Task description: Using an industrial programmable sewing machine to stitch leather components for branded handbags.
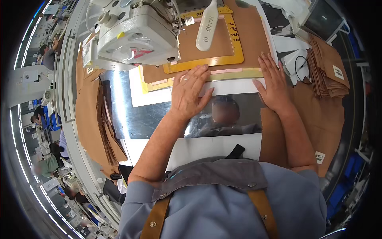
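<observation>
My left hand (188, 93) lies with its fingers stretched forward, the fingertips by the near edge of a yellow template frame (223, 60). Farther right, my right hand (275, 85) rests with its fingers extended on the right edge of a brown fabric piece (254, 38). The frame lies on this fabric. Between my hands runs a yellowish strip (234, 75) with pink patches, above a white sheet (234, 88). Neither hand grips anything that I can see. What lies under my palms is hidden.
A white sewing machine head (137, 40) stands at the far left, partly over the frame. Beside it hangs a white handheld-shaped device (207, 30). Brown fabric stacks lie left (89, 119) and right (328, 73). A shiny metal plate (147, 117) is nearer me; a monitor (324, 18) stands far right.
</observation>
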`<state>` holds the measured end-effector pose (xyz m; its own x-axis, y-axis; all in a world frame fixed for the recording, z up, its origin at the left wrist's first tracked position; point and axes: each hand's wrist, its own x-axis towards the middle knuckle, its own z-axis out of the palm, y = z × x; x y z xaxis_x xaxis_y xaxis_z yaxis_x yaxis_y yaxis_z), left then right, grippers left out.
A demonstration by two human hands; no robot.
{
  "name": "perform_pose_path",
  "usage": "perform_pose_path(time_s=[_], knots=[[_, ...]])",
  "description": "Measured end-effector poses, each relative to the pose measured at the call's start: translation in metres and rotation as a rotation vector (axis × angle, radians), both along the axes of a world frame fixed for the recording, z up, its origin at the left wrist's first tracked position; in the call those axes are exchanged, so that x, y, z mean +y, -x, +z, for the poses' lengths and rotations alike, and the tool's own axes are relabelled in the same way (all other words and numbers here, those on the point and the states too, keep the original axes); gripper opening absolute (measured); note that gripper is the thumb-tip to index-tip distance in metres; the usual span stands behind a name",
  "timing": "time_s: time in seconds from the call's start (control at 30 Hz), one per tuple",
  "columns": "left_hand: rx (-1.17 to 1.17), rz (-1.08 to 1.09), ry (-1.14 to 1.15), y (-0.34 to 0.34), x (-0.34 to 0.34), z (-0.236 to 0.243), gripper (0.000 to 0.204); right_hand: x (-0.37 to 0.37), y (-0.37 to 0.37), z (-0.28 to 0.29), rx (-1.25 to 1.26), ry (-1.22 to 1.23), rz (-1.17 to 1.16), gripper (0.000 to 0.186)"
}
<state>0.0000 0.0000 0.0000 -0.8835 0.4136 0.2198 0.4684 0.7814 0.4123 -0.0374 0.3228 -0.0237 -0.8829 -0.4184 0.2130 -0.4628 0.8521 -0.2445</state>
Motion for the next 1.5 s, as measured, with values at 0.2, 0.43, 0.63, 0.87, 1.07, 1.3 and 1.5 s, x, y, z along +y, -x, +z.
perform_pose_path(time_s=[0.2,0.43,0.63,0.87,1.07,1.3,1.5], knots=[[0.157,0.168,0.075,0.012,-0.003,-0.007,0.066,0.0,-0.002,0.003,0.029,0.093,0.02,0.067],[0.086,-0.05,0.062,-0.009,0.001,-0.008,0.06,0.035,0.009,0.04,0.187,0.2,-0.022,0.049],[0.03,-0.029,0.084,-0.051,-0.002,-0.003,0.057,0.144,0.028,0.104,0.45,-0.087,-0.395,0.036],[-0.022,-0.015,-0.004,-0.069,0.007,0.005,0.044,0.206,0.012,0.093,0.383,-0.057,-0.387,0.016],[-0.179,0.022,-0.256,-0.063,0.029,0.024,0.036,0.141,0.013,0.111,0.63,0.221,-0.392,0.016],[-0.947,0.394,-1.211,-0.031,0.077,0.024,0.053,-0.033,-0.025,0.08,0.117,0.373,0.382,0.014],[-0.972,0.519,-1.18,-0.037,0.047,0.004,0.033,-0.077,0.026,0.034,0.029,0.547,0.298,0.014]])
